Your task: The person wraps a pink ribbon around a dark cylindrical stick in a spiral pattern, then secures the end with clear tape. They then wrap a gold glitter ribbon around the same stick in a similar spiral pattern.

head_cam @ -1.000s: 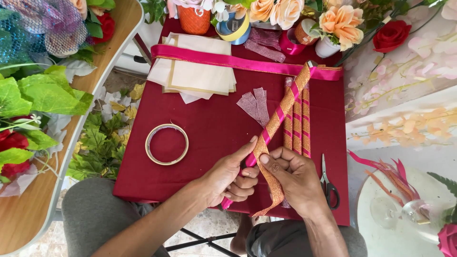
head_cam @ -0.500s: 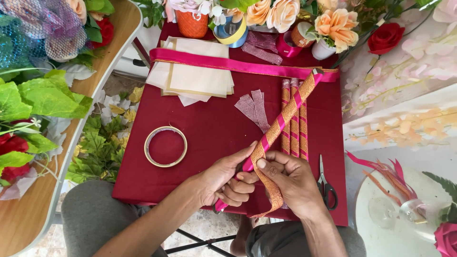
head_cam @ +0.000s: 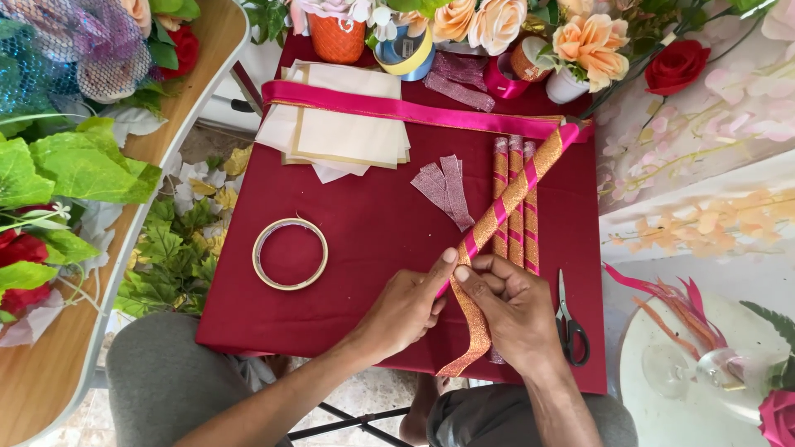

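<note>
Gold glitter ribbon [head_cam: 474, 331] now climbs higher up the pink-striped stick [head_cam: 507, 203], pinched by both the left hand [head_cam: 406, 310] and right hand [head_cam: 513, 310], wrapping well under way.

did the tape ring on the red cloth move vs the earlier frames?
No. The tape ring lies at the same spot on the red cloth, left of both hands and below the stack of cream paper sheets; small offsets match camera drift.
</note>
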